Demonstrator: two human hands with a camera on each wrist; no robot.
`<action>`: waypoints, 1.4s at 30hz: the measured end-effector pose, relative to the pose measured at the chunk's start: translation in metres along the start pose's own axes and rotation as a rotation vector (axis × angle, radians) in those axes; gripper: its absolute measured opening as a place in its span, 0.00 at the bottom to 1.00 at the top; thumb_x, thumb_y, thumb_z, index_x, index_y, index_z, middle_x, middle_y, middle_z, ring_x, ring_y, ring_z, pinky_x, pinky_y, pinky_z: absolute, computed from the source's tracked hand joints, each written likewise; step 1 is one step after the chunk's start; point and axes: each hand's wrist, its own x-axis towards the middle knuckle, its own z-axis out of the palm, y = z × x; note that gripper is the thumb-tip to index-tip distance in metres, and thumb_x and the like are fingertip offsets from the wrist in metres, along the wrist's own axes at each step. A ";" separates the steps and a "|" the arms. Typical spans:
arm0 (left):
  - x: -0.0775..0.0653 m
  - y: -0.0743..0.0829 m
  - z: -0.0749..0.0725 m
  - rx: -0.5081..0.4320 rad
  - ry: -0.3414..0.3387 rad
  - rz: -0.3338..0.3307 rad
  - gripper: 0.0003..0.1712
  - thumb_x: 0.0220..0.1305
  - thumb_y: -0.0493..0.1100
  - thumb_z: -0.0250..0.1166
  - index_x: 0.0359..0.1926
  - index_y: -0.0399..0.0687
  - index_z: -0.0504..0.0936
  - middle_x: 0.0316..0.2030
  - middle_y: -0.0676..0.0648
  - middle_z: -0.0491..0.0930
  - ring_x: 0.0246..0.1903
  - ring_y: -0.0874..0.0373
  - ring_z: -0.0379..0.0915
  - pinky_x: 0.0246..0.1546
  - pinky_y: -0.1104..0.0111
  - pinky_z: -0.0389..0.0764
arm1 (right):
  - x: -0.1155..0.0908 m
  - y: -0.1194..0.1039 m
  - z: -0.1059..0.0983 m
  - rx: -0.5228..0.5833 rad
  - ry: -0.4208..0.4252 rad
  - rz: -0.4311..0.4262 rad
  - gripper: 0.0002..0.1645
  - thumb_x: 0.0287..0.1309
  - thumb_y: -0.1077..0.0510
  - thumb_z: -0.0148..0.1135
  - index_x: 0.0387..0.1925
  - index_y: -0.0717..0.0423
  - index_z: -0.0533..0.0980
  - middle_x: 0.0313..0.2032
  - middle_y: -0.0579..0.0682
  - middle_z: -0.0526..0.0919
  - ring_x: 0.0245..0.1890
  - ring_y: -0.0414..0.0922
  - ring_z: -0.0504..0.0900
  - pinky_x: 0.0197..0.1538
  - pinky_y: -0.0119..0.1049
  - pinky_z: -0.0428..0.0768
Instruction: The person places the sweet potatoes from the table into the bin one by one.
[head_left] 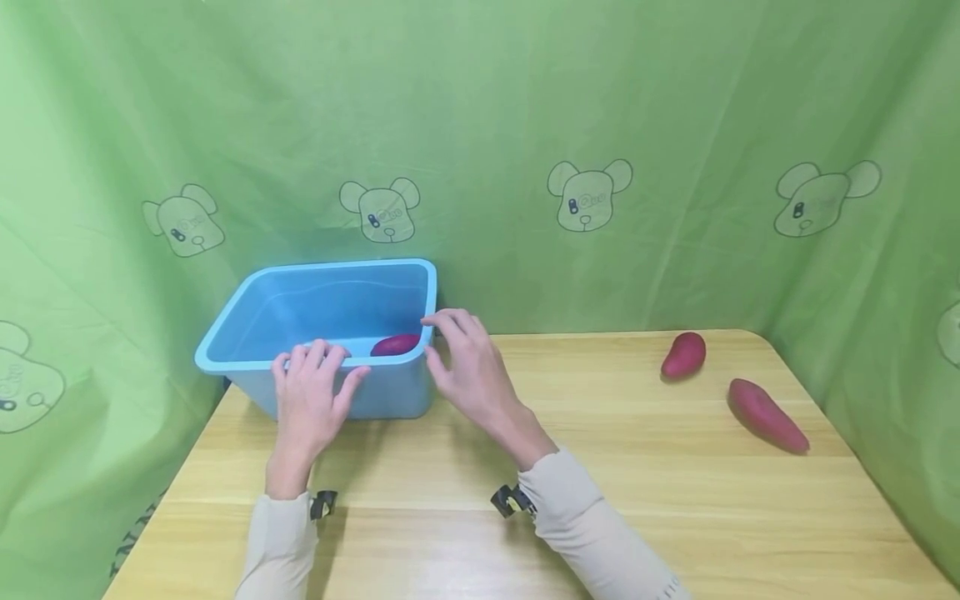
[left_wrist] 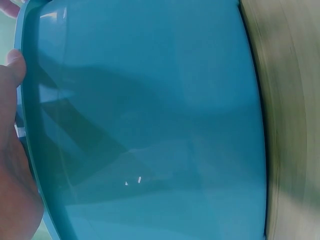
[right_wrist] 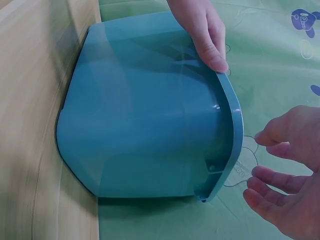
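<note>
A blue plastic bin stands at the left of the table, with one red-purple sweet potato visible inside near its right wall. My left hand grips the bin's front rim, fingers bent over the edge; in the left wrist view the thumb lies against the rim. Beside the bin's right front corner is my right hand, its fingers loosely bent and spread. The right wrist view shows that hand holding nothing, with a gap to the rim. The front wall hides part of the bin's floor.
Two more sweet potatoes lie on the wooden table at the right: a shorter one near the back edge and a longer one nearer the right edge. Green curtain with bear-head prints hangs behind and on both sides.
</note>
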 end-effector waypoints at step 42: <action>0.000 0.000 0.000 0.001 -0.008 -0.003 0.22 0.62 0.64 0.57 0.39 0.51 0.76 0.40 0.47 0.74 0.44 0.46 0.64 0.52 0.46 0.55 | -0.041 0.025 -0.050 -0.001 0.110 0.013 0.24 0.55 0.59 0.64 0.56 0.52 0.74 0.54 0.46 0.75 0.57 0.43 0.71 0.58 0.41 0.70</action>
